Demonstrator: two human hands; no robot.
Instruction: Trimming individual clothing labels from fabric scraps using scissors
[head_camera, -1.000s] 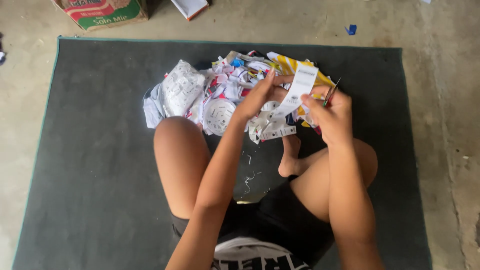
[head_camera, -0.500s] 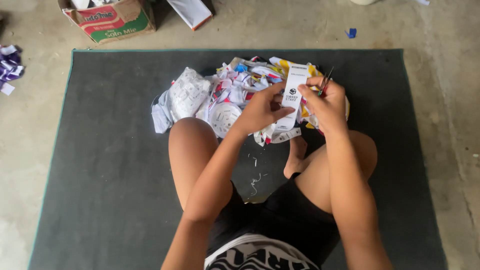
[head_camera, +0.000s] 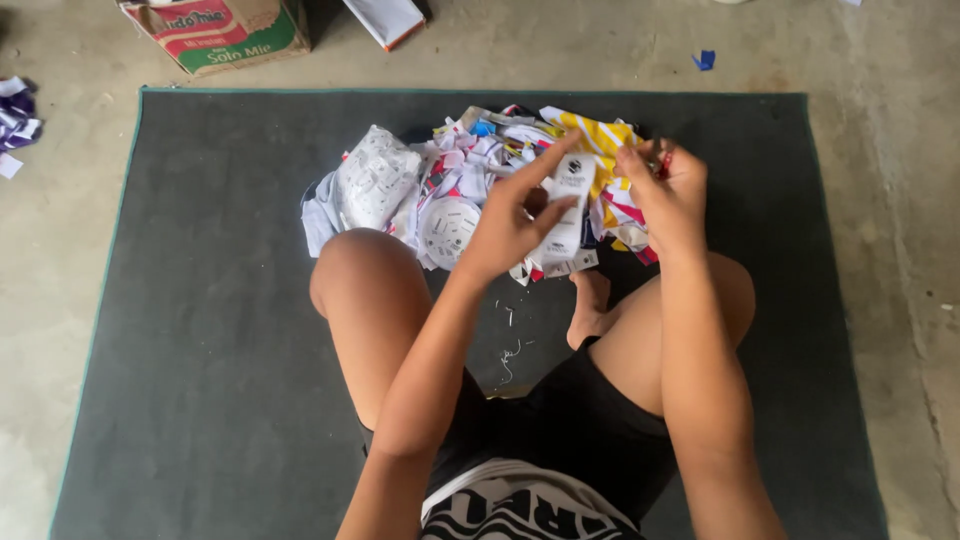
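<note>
Mat: a dark grey mat (head_camera: 200, 330) with a thin teal edge covers most of the concrete floor (head_camera: 900, 260); the person sits on it with knees bent outward.
Cardboard box: a red, green and white cardboard box (head_camera: 215, 35) stands off the mat at about 11 o'clock from the hands, well apart from them.
Scrap pile: a heap of cut paper and packaging scraps (head_camera: 470, 190) lies on the mat at 12 o'clock from the person, just beyond the knees, with a yellow-and-white striped piece (head_camera: 600, 135) on its far right side.
Crumpled wrapper: a white crumpled wrapper (head_camera: 375, 180) rests on the pile's left end, at 9 o'clock from the hands.
White strip: a narrow white paper strip (head_camera: 567, 205) with a small dark round mark near its top is held above the pile; its long axis runs nearly upright in the view, from about 6 to 12 o'clock, leaning slightly right at the top.
Left hand: the left hand (head_camera: 510, 225) pinches the strip, thumb on its face and fingers behind, index finger stretched toward 1 o'clock.
Right hand: the right hand (head_camera: 668, 190) sits just beside the strip at 3 o'clock, its grip curled closed around something small and reddish that is mostly hidden.
Blue scrap: a small blue scrap (head_camera: 705, 60) lies on the floor at 1 o'clock, well apart.
</note>
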